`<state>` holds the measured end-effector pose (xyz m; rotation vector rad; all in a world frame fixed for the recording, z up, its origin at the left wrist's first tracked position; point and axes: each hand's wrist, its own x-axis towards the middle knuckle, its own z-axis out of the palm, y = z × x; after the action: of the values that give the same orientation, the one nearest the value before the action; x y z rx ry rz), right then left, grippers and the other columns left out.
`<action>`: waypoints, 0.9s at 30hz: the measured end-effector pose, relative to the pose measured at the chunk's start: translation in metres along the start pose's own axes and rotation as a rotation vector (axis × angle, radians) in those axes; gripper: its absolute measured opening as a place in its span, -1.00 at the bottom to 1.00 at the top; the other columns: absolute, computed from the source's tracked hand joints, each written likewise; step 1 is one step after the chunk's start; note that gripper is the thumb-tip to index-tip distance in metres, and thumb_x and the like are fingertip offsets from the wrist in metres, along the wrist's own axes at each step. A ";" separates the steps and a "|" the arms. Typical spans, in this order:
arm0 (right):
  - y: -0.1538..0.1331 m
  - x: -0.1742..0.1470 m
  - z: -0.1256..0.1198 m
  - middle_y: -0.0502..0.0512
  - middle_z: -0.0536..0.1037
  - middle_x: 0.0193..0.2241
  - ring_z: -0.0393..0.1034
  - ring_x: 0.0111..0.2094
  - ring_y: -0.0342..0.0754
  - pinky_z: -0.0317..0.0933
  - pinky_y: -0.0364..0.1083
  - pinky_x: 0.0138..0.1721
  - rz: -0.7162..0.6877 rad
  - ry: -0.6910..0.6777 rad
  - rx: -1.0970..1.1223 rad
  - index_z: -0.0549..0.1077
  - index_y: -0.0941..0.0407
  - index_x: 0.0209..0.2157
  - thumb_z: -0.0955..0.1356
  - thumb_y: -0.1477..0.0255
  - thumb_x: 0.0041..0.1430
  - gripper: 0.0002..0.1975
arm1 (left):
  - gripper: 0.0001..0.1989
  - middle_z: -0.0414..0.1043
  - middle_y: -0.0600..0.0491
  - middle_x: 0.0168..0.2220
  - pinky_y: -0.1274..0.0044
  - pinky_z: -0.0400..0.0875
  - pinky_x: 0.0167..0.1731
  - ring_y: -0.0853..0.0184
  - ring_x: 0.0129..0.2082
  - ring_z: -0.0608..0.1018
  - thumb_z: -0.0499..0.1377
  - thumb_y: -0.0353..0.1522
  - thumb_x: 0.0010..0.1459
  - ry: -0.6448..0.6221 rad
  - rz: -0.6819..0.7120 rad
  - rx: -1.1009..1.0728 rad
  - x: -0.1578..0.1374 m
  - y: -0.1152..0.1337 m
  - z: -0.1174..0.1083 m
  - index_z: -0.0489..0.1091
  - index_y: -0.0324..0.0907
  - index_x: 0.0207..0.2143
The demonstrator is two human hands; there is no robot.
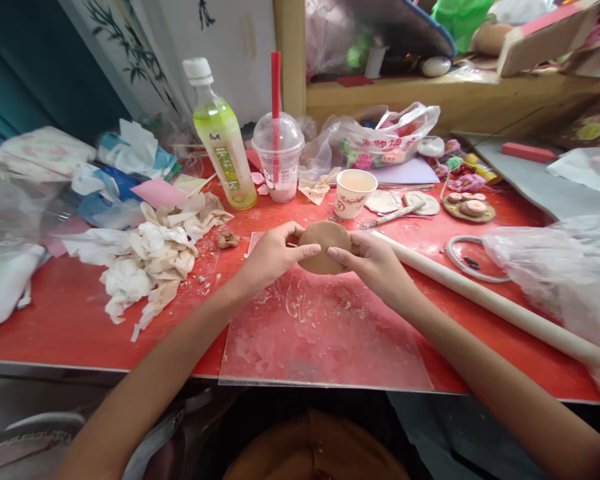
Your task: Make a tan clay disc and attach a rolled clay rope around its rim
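A flat, round, brown clay disc (325, 252) is held up between my two hands, above a clear plastic sheet (325, 340) on the red table. My left hand (286, 250) grips the disc's left edge, thumb on its face and fingers behind. At the right edge, my right hand (367, 259) pinches it the same way, with the thumb tip near the other thumb. The fingers behind the disc are partly hidden. Whitish smears and crumbs of clay mark the sheet. Just behind the disc stands a paper cup (355, 195) with cloudy liquid.
A white rolling pin (490, 297) lies slantwise on the right, near a ring-shaped coil (473, 259). Crumpled tissues (153, 257) and a small clay lump (228, 239) are leftward. Behind stand a green drink bottle (224, 143), a lidded plastic cup (280, 160) and decorated clay discs (469, 208).
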<state>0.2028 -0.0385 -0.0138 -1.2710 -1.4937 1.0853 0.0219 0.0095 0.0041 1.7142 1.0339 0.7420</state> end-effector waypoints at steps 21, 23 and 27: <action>-0.007 0.002 -0.001 0.12 0.57 -0.19 0.48 -0.17 0.00 0.39 0.00 -0.14 0.138 -0.125 0.232 0.48 0.11 -0.19 0.32 0.20 0.17 -0.69 | -0.75 0.42 0.09 -0.41 0.57 0.33 -0.34 0.43 -0.39 0.44 0.26 -0.23 0.02 0.092 0.002 -0.330 0.001 0.000 0.000 0.41 -0.25 -0.39; -0.006 0.002 -0.002 0.11 0.58 -0.22 0.48 -0.19 -0.01 0.37 0.01 -0.10 0.131 -0.145 0.237 0.49 0.12 -0.21 0.34 0.22 0.15 -0.71 | -0.72 0.46 0.06 -0.35 0.54 0.38 -0.29 0.40 -0.34 0.48 0.27 -0.24 0.01 0.049 -0.017 -0.375 0.001 0.003 -0.001 0.42 -0.26 -0.31; -0.008 0.002 -0.006 0.10 0.58 -0.27 0.48 -0.24 -0.01 0.38 0.01 -0.15 0.093 -0.022 0.228 0.48 0.12 -0.23 0.37 0.25 0.11 -0.74 | -0.64 0.50 0.01 -0.28 0.50 0.39 -0.25 0.32 -0.26 0.52 0.31 -0.23 -0.05 -0.064 -0.050 -0.315 0.000 0.008 -0.003 0.40 -0.24 -0.23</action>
<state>0.2069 -0.0367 -0.0044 -1.1811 -1.2956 1.2943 0.0223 0.0094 0.0125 1.4271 0.8628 0.7686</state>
